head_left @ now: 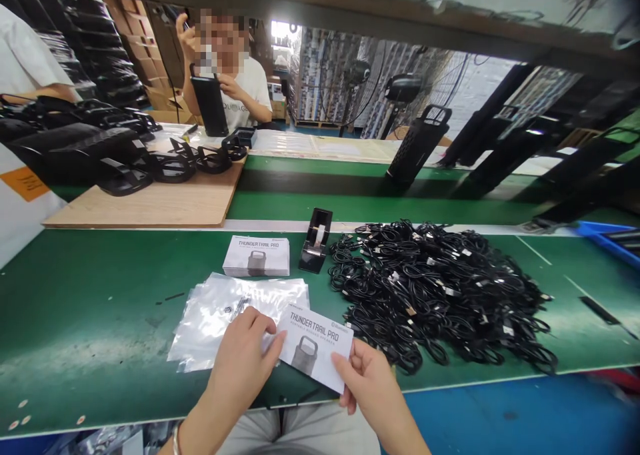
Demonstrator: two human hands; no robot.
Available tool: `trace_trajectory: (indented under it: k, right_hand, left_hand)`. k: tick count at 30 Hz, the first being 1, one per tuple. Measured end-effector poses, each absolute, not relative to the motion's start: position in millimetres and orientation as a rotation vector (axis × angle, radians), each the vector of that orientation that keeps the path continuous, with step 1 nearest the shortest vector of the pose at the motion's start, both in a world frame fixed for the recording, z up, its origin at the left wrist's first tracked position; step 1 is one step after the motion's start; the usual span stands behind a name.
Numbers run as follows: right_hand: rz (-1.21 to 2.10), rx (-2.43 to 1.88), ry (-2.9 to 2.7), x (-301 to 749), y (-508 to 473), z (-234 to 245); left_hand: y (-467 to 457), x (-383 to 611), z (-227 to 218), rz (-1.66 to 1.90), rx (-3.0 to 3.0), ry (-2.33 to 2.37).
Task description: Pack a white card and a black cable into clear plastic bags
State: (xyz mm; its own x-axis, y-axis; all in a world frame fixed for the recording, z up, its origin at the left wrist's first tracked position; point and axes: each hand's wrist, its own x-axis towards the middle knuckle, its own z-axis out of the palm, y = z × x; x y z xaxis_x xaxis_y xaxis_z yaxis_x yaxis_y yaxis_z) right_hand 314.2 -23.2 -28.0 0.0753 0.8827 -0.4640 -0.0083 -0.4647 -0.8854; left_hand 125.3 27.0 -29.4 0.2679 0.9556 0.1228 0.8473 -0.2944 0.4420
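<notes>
Factory workshop: green workbench (100, 322), heaped cables (430, 282) (stacked cartons (145, 48) behind).

Your green tabletop (100, 308) carries a stack of printed leaflets (257, 256), clear plastic bags (200, 328) on your side of it, a black tape dispenser (314, 258) near the stack, and, to your right, a heap of bundled black cables (435, 288).

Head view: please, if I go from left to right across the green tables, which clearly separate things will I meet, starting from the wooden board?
Wooden board → stack of printed leaflets → tape dispenser → heap of black cables → blue tray.
</notes>
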Motion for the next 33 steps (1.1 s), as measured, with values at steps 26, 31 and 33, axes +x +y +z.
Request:
trace_trajectory:
  k: [26, 31, 33]
  right_hand:
    - [0.046, -2.002, -1.761, 342, 28, 20]
    - [-0.277, -2.179, -1.887, 412, 26, 18]
    - [-0.263, -2.090, -1.929, 417, 33, 14]
  left_hand:
    - [44, 117, -29, 0.541, 2.152, 1.463]
    - [49, 121, -36, 0.541, 2.243, 1.489]
    - [50, 123, -34, 0.514, 2.243, 1.492]
